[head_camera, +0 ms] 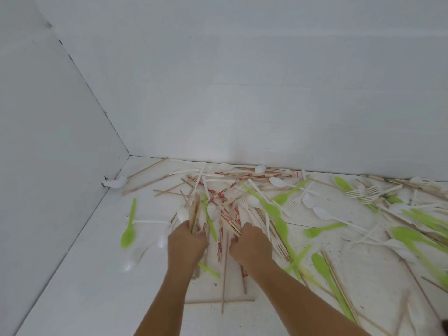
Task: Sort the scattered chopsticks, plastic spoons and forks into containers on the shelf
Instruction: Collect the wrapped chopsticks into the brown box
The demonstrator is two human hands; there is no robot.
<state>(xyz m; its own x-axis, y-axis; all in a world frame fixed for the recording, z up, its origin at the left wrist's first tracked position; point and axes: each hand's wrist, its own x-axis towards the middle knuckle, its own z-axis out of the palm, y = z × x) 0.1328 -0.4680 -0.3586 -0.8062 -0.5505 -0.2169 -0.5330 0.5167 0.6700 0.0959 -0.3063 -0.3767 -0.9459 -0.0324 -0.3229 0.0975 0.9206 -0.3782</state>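
Wooden chopsticks, some in red-printed paper sleeves point(244, 175), lie scattered over a white shelf floor point(92, 275) with green and white plastic spoons and forks. My left hand point(186, 241) grips a bundle of bare wooden chopsticks point(195, 212) that sticks up and away from it. My right hand point(251, 243) is curled round several chopsticks point(230, 224) in the pile, some in red-printed sleeves. A green spoon point(129, 232) lies alone at the left. White forks point(363, 192) lie at the right.
White walls close the shelf at the left point(48, 141) and the back point(242, 93). A small white fitting point(115, 182) sits near the back left corner. Green spoons point(327, 267) and chopsticks cover the right side. No container is in view.
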